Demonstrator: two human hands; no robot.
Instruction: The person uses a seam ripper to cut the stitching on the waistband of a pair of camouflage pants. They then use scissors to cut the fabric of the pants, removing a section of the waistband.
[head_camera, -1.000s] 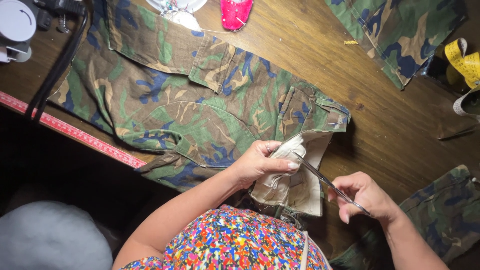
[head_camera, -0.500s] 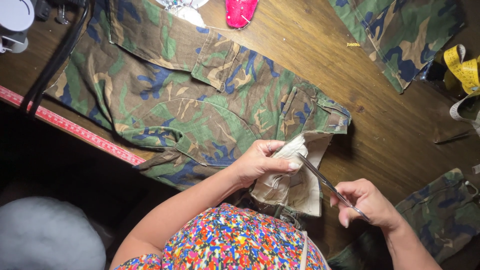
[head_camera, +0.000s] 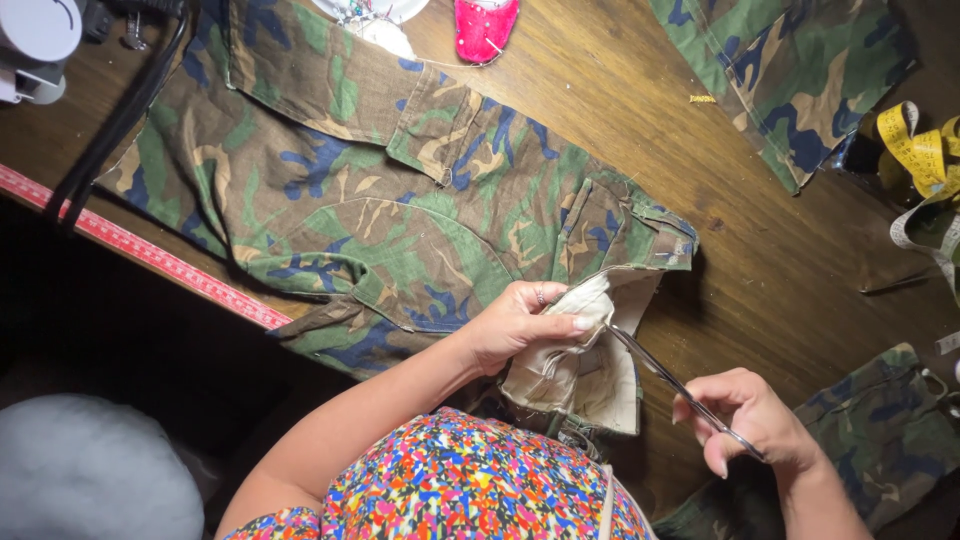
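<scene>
Little has shifted since the earlier frames: the right hand (head_camera: 745, 425) has drawn slightly lower and nearer the body, while the left hand (head_camera: 520, 325) stays put. Left hand: fingers pressed together, pinching a fold of the pale beige lining (head_camera: 580, 370) turned out from the green, brown and blue camouflage cotton garment (head_camera: 400, 200), which lies spread across the dark wooden table (head_camera: 760, 250). Right hand: closed around the handles of the slim steel scissors (head_camera: 665, 375), whose blades point up-left and meet the lining just beside the left fingertips (head_camera: 583, 323); whether the blades are parted cannot be told. Red measuring rule (head_camera: 150, 255): along the table's near edge. Yellow tape measure (head_camera: 915, 150): coiled at far right. Second camouflage piece (head_camera: 790, 70): upper right, well apart.

Risk, as a judgement: the blade tips sit so near the pinching fingers that a slip could nick skin, and a loose fold could let the outer camouflage layer be cut with the lining.
</scene>
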